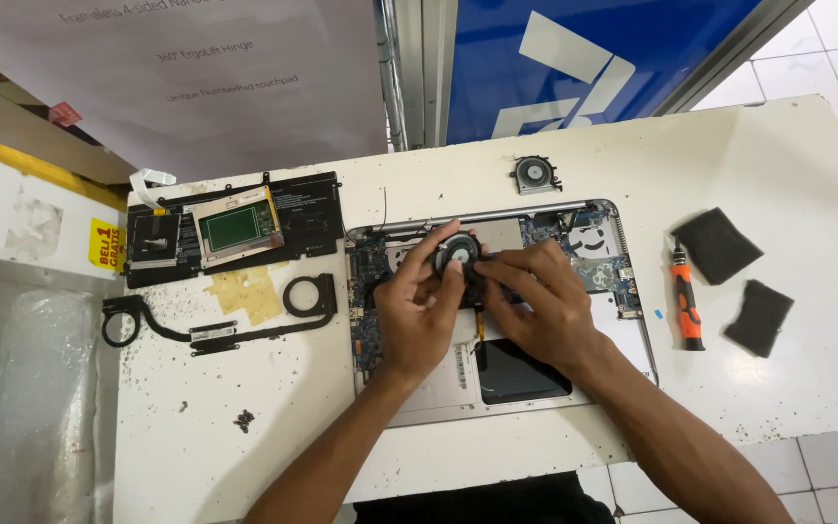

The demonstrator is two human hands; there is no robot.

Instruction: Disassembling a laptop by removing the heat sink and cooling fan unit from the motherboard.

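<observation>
An opened silver laptop base (623, 340) lies on the white table (788, 165), its circuit board showing. A small round black cooling fan (458, 252) sits over the board near the top middle. My left hand (417, 312) grips the fan's left side with its fingertips. My right hand (540, 303) holds the fan's right side, fingers curled over the board. Both hands meet at the fan. The dark touchpad underside (521, 374) shows below my hands.
A second loose fan (535, 175) lies above the laptop. A black battery with a touchpad module (235, 228) and a black heat pipe (220, 325) rest at left. An orange-handled screwdriver (686, 301) and two dark pads (737, 272) lie at right. Small screws (242, 420) sit near the front left.
</observation>
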